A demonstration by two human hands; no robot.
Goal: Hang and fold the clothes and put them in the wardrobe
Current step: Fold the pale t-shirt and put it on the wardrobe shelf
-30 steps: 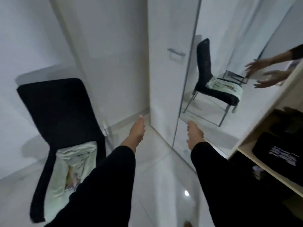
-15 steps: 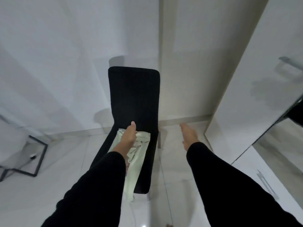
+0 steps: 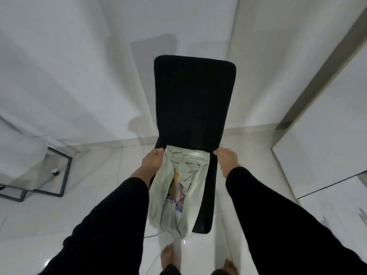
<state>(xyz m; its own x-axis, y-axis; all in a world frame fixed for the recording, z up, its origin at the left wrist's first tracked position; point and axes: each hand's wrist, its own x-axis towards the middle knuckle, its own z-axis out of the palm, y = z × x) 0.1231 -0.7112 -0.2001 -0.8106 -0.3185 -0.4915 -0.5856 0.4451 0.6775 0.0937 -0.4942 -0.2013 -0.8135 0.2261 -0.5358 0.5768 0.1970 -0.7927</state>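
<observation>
On the black chair [image 3: 193, 100] seat, the pale green shirt [image 3: 182, 187] lies between both hands: left hand [image 3: 153, 162] touches its 9 o'clock edge, right hand [image 3: 227, 159] hovers relaxed at 3 o'clock.

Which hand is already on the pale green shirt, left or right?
The left hand: it touches the pale green shirt at its top left corner. The right hand is off the fabric, over the black chair seat's right edge.

both arms in black sleeves stretched out forward and down, left hand [image 3: 152, 161] and right hand [image 3: 227, 160] apart, fingers curled downward
</observation>
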